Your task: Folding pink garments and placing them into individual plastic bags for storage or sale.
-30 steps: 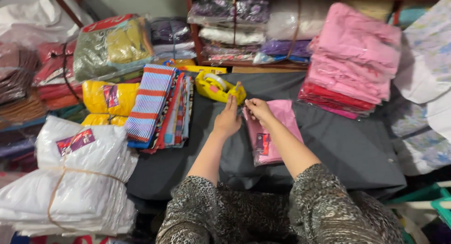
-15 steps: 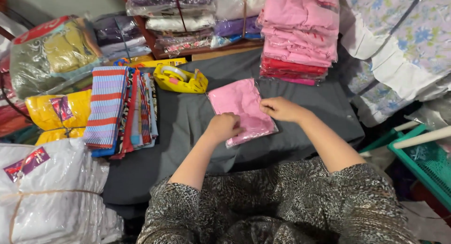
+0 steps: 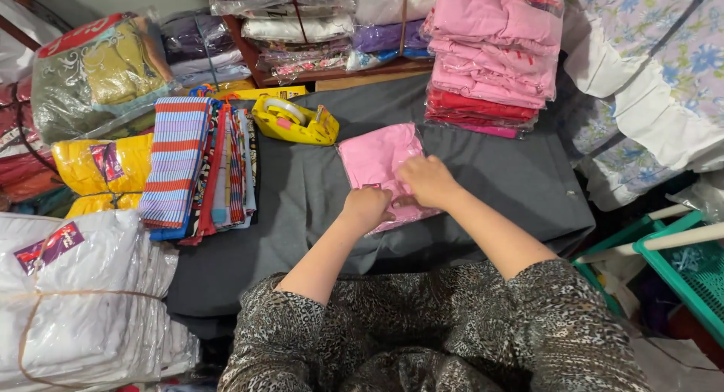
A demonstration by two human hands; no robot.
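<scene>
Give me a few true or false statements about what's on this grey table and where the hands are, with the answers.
1. Both hands rest on the pink packet. True: left hand, right hand.
2. The yellow tape dispenser lies right of the packet. False: it lies to its left.
3. The striped cloth stack sits left of the dispenser. True.
4. The pink bundle pile lies on the floor. False: it sits at the grey table's far edge.

Pink fabric packet (image 3: 377, 154); yellow tape dispenser (image 3: 296, 124); dark grey cloth (image 3: 302, 203); blue/red striped fabric (image 3: 177, 154); pink stack (image 3: 494, 37); leopard-print sleeves (image 3: 422, 332).
</scene>
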